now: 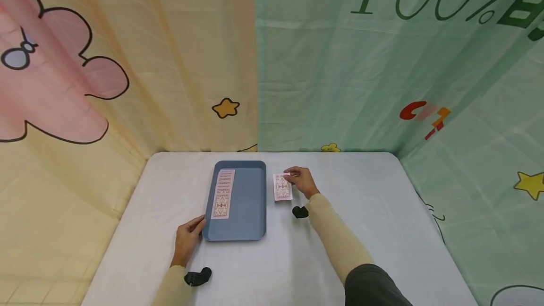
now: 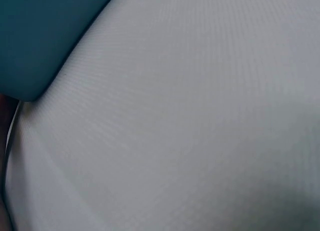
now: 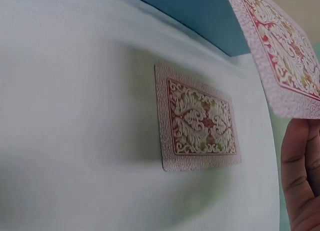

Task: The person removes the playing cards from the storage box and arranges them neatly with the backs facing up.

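My right hand (image 1: 301, 181) pinches a playing card (image 3: 285, 51) with a red-and-white patterned back and holds it raised off the table. Below it in the right wrist view, another playing card (image 3: 200, 121) lies back up on the white cloth. A blue-grey tray (image 1: 246, 202) is to the left of these cards. Along the tray's left side runs a column of overlapping playing cards (image 1: 223, 197), backs up. At the tray's lower left edge, my left hand (image 1: 187, 240) grips the rim with thumb and fingers. The left wrist view shows mostly cloth and a tray corner (image 2: 35, 51).
The white-covered table (image 1: 361, 221) extends around the tray on all sides. Printed curtains (image 1: 323, 70) hang behind it and along both sides. A black wrist strap piece (image 1: 300, 212) is at the right wrist, another black piece (image 1: 198, 277) at the left.
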Motion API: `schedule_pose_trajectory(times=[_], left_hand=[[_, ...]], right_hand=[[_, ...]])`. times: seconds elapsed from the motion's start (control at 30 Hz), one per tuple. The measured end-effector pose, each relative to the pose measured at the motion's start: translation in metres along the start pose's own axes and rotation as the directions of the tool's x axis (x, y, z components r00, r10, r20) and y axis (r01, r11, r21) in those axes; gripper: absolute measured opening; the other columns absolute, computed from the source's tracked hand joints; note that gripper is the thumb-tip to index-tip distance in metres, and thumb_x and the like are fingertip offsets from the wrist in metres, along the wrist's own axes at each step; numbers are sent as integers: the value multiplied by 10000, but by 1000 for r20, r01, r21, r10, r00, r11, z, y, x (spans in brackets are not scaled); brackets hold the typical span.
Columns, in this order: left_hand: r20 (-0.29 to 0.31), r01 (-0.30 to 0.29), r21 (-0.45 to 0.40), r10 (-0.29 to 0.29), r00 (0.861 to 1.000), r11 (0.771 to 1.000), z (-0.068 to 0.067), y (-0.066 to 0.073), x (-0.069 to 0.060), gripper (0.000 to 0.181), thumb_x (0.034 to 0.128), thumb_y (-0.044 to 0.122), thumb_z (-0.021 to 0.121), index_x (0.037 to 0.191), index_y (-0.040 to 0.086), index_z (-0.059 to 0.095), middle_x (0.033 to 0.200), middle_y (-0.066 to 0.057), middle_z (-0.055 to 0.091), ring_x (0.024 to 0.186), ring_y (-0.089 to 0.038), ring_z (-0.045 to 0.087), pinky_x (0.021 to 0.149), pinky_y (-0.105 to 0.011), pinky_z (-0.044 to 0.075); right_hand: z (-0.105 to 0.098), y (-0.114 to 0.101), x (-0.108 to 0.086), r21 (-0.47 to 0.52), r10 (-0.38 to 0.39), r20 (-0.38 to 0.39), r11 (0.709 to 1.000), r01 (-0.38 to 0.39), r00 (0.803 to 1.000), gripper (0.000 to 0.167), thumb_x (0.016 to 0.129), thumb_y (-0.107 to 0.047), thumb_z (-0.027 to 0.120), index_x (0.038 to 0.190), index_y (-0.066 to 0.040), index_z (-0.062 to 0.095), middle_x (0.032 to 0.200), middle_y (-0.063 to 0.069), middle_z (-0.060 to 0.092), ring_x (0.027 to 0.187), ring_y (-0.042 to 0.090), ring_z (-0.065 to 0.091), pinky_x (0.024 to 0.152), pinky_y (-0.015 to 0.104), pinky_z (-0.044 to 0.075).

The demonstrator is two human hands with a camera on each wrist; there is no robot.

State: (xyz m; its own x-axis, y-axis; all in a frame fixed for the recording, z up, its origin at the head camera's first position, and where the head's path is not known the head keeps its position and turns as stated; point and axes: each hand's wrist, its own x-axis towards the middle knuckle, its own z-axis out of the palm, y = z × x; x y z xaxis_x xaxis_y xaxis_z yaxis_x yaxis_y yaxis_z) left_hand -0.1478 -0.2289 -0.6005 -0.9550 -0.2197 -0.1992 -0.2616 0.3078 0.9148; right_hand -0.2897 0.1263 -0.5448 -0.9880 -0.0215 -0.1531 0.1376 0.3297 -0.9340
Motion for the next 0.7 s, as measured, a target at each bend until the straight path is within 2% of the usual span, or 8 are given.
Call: schedule_pose_trajectory(times=[0.17,0.4,0.7], left_hand=[[-5,6,5,-6,1000,1000,0,1,0,364,970,144,569,1284,-38,588,1317,-217,565,1262,-328,503,1018,-456,397],[-2,3,2,-3,1000,1000,1,-1,1,363,974,145,572,1286,-40,585,1329,-218,555,1279,-332,487,1033,-446,387],[-1,8,5,-8,1000,1000,2,0,1,367,975,134,561,1290,-52,575,1328,-230,552,1273,-346,488,1030,-451,389]], right_hand=[[-13,8,6,32,14,-22,999,-13,1000,216,885,-87,693,1094,-29,702,814,70,631,763,189,604,818,483,496],[-29,18,10,16,41,-58,999,-40,997,264,887,-104,696,1137,-20,677,786,44,608,743,157,577,742,363,473],[-43,33,13,43,52,-103,998,-48,993,263,874,-97,709,1111,8,664,792,56,671,750,142,603,780,366,496]])
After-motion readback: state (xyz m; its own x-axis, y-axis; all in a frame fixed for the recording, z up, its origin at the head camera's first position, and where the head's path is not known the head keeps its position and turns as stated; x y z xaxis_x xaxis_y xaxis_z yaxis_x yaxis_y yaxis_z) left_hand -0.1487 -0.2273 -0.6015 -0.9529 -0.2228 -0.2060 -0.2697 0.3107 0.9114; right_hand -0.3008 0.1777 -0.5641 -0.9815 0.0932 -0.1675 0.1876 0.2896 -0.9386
